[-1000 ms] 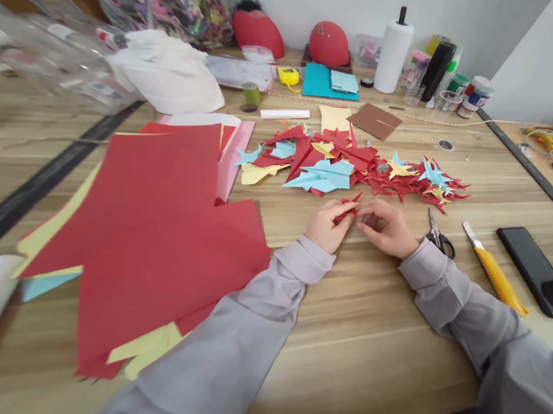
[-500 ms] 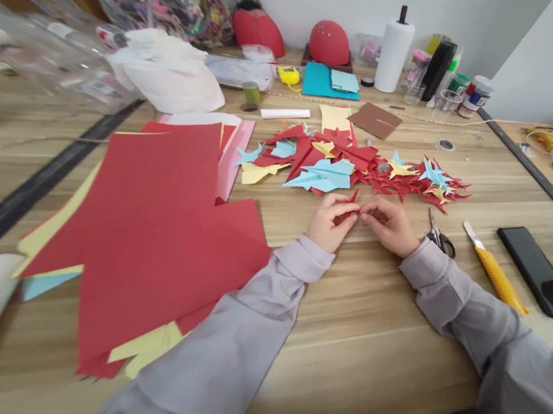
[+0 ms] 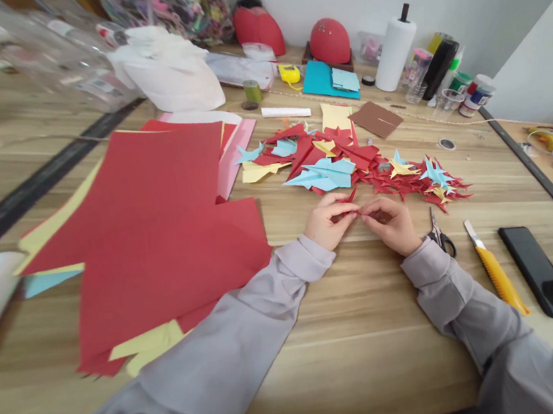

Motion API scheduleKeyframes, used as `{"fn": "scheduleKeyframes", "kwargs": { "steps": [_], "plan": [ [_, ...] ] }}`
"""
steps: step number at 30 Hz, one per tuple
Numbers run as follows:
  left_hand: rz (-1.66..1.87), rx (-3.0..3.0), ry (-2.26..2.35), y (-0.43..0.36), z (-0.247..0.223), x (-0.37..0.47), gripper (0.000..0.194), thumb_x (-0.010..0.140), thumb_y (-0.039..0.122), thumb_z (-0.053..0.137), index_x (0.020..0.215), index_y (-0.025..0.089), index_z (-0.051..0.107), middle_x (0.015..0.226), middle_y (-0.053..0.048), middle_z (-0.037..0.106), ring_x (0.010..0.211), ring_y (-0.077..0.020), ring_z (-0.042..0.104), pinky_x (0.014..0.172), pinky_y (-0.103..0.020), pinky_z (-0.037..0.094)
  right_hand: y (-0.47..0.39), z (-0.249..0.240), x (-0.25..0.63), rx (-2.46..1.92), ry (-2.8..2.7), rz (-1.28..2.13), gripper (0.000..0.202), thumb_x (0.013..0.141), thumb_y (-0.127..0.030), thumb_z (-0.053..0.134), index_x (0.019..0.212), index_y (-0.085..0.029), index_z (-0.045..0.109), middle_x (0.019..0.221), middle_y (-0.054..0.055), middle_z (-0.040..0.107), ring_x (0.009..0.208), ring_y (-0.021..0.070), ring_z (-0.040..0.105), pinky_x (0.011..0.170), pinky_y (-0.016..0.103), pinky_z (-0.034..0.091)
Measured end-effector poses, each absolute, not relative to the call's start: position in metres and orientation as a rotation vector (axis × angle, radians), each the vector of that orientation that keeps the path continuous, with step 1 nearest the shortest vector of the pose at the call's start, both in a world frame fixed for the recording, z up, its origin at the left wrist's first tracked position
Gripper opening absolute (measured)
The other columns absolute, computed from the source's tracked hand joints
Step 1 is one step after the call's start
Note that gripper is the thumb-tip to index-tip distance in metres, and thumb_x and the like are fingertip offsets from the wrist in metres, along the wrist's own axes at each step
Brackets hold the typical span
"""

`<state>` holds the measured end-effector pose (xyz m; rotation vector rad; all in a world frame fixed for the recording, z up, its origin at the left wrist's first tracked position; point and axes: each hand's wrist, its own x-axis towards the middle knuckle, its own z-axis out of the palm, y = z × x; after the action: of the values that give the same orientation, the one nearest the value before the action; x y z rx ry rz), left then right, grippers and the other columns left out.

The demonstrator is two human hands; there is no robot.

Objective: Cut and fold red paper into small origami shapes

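Observation:
Between my fingertips is a small folded piece of red paper, its pointed tip sticking up. My left hand is closed on it, thumb and fingers pinched. My right hand pinches the same piece at its right end, and the fingertips of both hands nearly meet. Just beyond them lies a heap of folded paper shapes, mostly red, with a light blue paper plane at its near side. Large red sheets are stacked to the left of my hands.
Right of my right hand lie scissors, a yellow-handled cutter and a black phone. Farther back are brown paper, a white roll, a yellow tape measure and clear bottles.
The fingers and the red piece between them have shifted only very slightly. Both hands keep their pinch.

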<state>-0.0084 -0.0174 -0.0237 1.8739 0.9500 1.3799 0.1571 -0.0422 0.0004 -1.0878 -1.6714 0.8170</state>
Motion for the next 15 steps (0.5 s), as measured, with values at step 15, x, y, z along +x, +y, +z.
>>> {"fn": "scheduleKeyframes", "kwargs": {
  "steps": [15],
  "plan": [
    [1.38, 1.832, 0.762, -0.021, -0.022, -0.01, 0.019, 0.085, 0.024, 0.057, 0.09, 0.019, 0.074, 0.109, -0.012, 0.066, 0.094, -0.019, 0.065, 0.075, -0.032, 0.059, -0.04, 0.009, 0.161, -1.091, -1.41, 1.167, 0.023, 0.067, -0.04, 0.076, 0.071, -0.02, 0.064, 0.066, -0.001, 0.066, 0.061, 0.0132, 0.06, 0.064, 0.029, 0.051]
  ]
}}
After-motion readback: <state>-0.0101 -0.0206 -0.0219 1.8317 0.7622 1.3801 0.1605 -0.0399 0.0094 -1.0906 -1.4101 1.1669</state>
